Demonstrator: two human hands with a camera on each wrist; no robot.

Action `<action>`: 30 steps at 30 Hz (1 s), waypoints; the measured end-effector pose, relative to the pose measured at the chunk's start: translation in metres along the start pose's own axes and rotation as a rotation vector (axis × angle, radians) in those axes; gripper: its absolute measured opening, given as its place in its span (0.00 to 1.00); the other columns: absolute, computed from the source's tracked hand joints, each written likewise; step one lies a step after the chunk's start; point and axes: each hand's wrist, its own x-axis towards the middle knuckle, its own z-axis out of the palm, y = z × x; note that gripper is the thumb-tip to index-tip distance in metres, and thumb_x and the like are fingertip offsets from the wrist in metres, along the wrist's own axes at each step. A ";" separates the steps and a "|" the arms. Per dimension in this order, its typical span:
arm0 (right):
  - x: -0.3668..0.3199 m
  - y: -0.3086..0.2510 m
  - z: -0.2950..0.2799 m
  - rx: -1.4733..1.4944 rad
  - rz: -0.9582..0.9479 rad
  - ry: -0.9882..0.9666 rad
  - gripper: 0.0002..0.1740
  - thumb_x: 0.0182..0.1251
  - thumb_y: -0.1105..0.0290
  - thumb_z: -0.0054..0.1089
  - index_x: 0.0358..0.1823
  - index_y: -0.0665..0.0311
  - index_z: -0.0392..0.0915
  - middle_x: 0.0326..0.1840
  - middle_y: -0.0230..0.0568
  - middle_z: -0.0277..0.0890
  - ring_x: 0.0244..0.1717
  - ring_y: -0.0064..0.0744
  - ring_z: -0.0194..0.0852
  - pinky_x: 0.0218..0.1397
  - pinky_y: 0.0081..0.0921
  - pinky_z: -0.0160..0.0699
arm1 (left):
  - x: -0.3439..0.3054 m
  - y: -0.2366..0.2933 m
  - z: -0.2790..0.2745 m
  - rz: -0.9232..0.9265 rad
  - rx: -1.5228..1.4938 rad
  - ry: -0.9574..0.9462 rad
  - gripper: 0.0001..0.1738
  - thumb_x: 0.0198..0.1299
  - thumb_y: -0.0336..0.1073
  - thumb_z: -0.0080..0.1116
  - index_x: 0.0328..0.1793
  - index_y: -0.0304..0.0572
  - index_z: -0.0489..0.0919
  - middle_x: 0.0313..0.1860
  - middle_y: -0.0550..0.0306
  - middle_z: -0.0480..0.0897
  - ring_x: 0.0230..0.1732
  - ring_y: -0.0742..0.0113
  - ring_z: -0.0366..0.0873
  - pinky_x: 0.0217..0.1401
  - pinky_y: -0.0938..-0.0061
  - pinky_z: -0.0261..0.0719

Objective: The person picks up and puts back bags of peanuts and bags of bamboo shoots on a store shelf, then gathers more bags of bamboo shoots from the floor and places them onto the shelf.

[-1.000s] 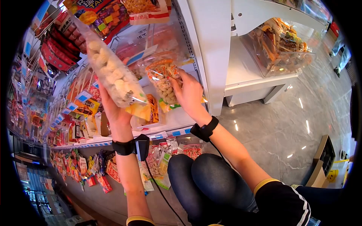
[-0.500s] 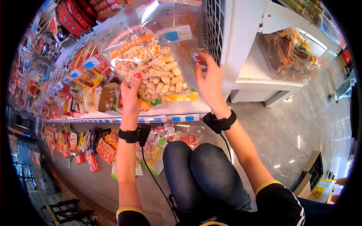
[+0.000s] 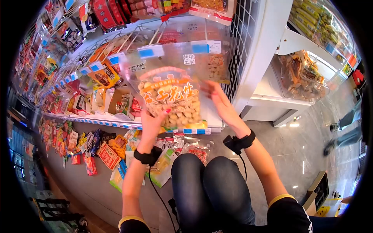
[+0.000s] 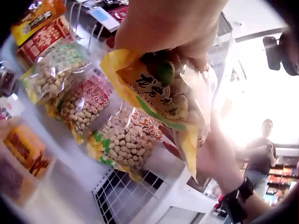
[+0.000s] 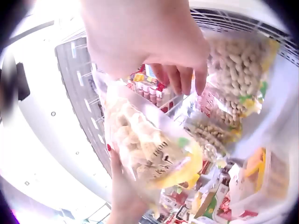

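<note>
- My left hand (image 3: 152,123) keeps its grip under the peanut bag (image 3: 173,99), fingers curled round the bottom seam. The bag sits lower than half a second ago, now in front of the shelf (image 3: 101,123) edge.
- My right hand (image 3: 221,103), clear of the bag back then, now lies against its right edge with fingers fairly straight (I see no pinch).
- So the bag is steadied from two sides.
- The bag is clear crinkly film with orange print and a yellow-green bottom band, its filling lumpy and pale.
- Beside it stands a white wire grid (image 3: 243,46), stiff and regular.
</note>
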 end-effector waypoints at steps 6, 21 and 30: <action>-0.026 0.001 0.038 0.170 0.104 -0.009 0.37 0.59 0.62 0.63 0.64 0.67 0.52 0.59 0.45 0.66 0.59 0.30 0.64 0.62 0.29 0.63 | -0.019 -0.010 0.011 -0.026 -0.078 -0.079 0.20 0.50 0.28 0.65 0.48 0.27 0.75 0.43 0.52 0.81 0.42 0.71 0.79 0.48 0.75 0.77; -0.034 0.025 0.026 -0.072 0.186 0.044 0.26 0.57 0.70 0.65 0.54 0.68 0.62 0.48 0.43 0.74 0.49 0.26 0.73 0.52 0.24 0.73 | -0.024 -0.029 0.006 -0.077 -0.113 -0.111 0.21 0.48 0.28 0.67 0.49 0.28 0.75 0.43 0.53 0.81 0.42 0.71 0.79 0.48 0.75 0.77; -0.023 0.011 0.035 -0.034 0.229 0.006 0.33 0.54 0.73 0.67 0.60 0.69 0.61 0.47 0.41 0.75 0.46 0.25 0.74 0.48 0.23 0.75 | -0.024 -0.041 -0.004 -0.086 -0.160 -0.149 0.21 0.48 0.27 0.68 0.49 0.29 0.75 0.44 0.54 0.81 0.43 0.71 0.78 0.49 0.75 0.76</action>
